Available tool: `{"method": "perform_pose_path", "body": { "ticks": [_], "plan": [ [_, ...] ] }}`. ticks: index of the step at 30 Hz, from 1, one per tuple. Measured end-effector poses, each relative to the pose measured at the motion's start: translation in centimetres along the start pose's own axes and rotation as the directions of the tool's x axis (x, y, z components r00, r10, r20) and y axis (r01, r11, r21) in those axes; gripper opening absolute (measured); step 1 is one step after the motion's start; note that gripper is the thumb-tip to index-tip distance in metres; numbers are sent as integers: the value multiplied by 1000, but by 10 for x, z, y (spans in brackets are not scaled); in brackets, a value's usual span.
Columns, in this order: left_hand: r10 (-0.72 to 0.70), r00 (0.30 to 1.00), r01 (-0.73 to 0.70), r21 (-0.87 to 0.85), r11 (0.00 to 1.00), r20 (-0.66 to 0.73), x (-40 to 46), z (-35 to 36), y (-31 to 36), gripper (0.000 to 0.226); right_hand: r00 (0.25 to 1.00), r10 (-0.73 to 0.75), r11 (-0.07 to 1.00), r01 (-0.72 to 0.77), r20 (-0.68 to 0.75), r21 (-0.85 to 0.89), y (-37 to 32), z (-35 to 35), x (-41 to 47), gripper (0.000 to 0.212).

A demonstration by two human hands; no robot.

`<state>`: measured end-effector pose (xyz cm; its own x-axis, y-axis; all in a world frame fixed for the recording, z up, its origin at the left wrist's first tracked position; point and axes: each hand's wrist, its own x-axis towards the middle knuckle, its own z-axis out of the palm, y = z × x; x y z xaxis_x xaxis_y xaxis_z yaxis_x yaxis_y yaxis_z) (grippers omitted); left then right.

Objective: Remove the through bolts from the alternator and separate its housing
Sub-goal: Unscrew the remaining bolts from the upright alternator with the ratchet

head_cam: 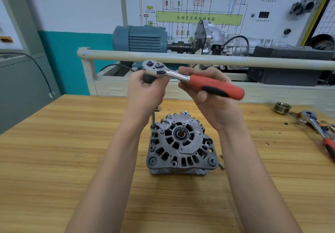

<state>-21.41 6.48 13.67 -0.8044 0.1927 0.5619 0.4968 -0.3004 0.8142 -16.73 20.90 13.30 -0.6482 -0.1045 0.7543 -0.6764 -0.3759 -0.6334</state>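
Note:
A grey alternator (181,144) stands shaft-up on the wooden table (72,142). A ratchet wrench (192,78) with a red and black handle is held above it. Its long extension bar (153,118) runs straight down onto a through bolt (154,126) at the housing's upper left corner. My left hand (146,89) grips the top of the extension just under the ratchet head. My right hand (208,91) holds the handle from below, fingers curled round it. A loose bolt (221,164) lies on the table beside the alternator's right side.
A brass pulley (282,107) and a second red-handled ratchet (319,129) lie at the table's right edge. Behind the table a cream rail (199,59) runs across, with a blue motor (139,39) and gearbox rig beyond it.

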Motion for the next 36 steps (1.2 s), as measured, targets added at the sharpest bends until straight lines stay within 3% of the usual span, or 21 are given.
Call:
{"method": "perform_pose_path", "body": {
  "ticks": [2, 5, 8, 10, 12, 15, 18, 20, 22, 25, 27, 29, 31, 33, 36],
  "plan": [
    [7, 994, -1, 53, 999, -109, -1, 6, -1, 32, 999, -11, 999, 12, 38, -34, -2, -1, -1, 26],
    [53, 992, -39, 119, 992, -118, -3, 9, 0, 28, 999, -1, 999, 3, -41, 48, -1, -2, 0, 28],
    [77, 990, -97, 174, 980, 119, -1, -5, 1, 28, 985, 88, 976, -56, -149, 211, 6, 0, 2, 24],
    [54, 927, -112, 136, 984, 372, -1, -16, 4, 28, 971, 163, 949, -105, -175, 298, 11, 0, 4, 28],
    [25, 868, -71, 75, 995, 495, -2, -21, 5, 27, 970, 186, 934, -124, -159, 336, 13, 2, 4, 31],
    [5, 905, -22, 34, 999, 426, -1, -16, 3, 36, 984, 131, 946, -88, -121, 312, 10, 3, 4, 25],
    [12, 987, -21, 52, 998, 160, 0, -5, 3, 38, 997, 26, 988, -15, -71, 151, 4, 0, 1, 26],
    [39, 999, -37, 74, 997, -23, 1, 0, 1, 38, 1000, -4, 1000, 4, -20, 9, 1, -2, -1, 23],
    [70, 993, -61, 102, 993, -91, -1, 6, -1, 37, 1000, -7, 999, 9, 29, -43, -1, -2, -2, 21],
    [81, 996, -76, 125, 989, -37, -1, 3, 0, 27, 1000, -28, 1000, 28, -1, -2, -1, -2, -2, 25],
    [85, 985, -104, 127, 986, 148, 0, -9, 0, 27, 997, 5, 996, 1, -74, 85, 1, 0, -1, 26],
    [66, 918, -101, 70, 992, 390, 2, -21, 0, 25, 987, 83, 977, -54, -134, 205, 5, 3, 0, 24],
    [30, 852, -59, 39, 998, 522, 1, -25, 0, 24, 979, 131, 960, -87, -154, 265, 9, 5, 2, 26],
    [-8, 854, -17, 44, 999, 520, 1, -24, -1, 28, 979, 142, 952, -94, -148, 290, 9, 6, 3, 28],
    [-24, 911, 3, 50, 999, 413, 1, -17, -2, 37, 984, 107, 962, -66, -140, 266, 8, 6, 2, 24]
  ]
}}
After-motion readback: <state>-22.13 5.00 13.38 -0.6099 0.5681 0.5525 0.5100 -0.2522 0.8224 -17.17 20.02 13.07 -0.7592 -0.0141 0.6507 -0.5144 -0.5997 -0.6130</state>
